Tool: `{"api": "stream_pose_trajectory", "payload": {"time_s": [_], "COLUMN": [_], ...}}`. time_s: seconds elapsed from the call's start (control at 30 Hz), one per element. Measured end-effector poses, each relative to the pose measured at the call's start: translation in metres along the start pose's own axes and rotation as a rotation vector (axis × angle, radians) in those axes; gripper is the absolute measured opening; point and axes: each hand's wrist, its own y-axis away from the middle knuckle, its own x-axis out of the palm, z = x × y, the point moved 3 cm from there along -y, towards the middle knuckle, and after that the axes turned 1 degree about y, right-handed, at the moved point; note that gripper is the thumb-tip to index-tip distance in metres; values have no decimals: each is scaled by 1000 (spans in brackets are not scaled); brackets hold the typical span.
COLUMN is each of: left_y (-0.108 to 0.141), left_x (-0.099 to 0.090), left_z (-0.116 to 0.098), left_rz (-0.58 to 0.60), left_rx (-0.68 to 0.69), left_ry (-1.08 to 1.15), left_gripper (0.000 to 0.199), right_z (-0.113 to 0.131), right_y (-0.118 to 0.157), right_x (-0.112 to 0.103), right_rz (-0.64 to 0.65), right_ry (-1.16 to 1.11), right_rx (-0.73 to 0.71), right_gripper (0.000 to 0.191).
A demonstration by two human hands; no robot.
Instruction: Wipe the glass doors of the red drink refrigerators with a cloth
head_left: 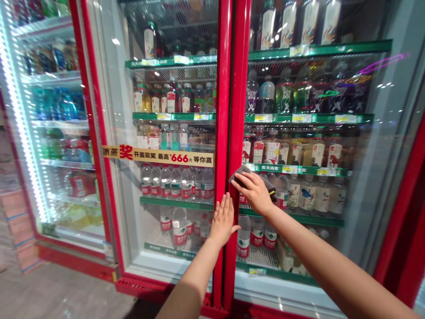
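Note:
A dark grey cloth (pixel 267 186) is under my right hand (pixel 255 191), pressed against the right glass door and the red frame edge beside it. The fingers of that hand curve over the cloth. Lower and to the left, my left hand (pixel 223 220) lies flat on the red door frame (pixel 225 110), fingers stretched upward and thumb out to the right, holding nothing. Both doors of the drinks cooler are shut, with bottles on the shelves behind the glass.
A yellow promotional strip (pixel 159 155) crosses the left door. Another lit cooler (pixel 63 164) with drinks stands at the left. Pink boxes (pixel 25 230) are stacked at the far left on the grey floor (pixel 66 292).

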Motion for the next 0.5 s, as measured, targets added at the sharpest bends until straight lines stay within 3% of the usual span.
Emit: {"api": "stream_pose_trajectory", "payload": {"time_s": [0.13, 0.23, 0.4, 0.5], "left_y": [8, 14, 12, 12], "left_x": [10, 14, 13, 11], "left_z": [-2, -5, -8, -9], "left_rz": [-13, -34, -50, -25], "left_rx": [-87, -158, -160, -173], "left_ry": [-26, -40, -24, -24], "left_gripper": [125, 126, 128, 125], "right_z": [21, 19, -7, 3], "right_y": [22, 24, -15, -2], "right_x": [14, 12, 5, 11], "right_rz": [4, 28, 10, 84], "right_ry": [-20, -17, 38, 26], "right_rx": [-106, -160, 40, 64], "right_gripper": [34, 33, 43, 49]}}
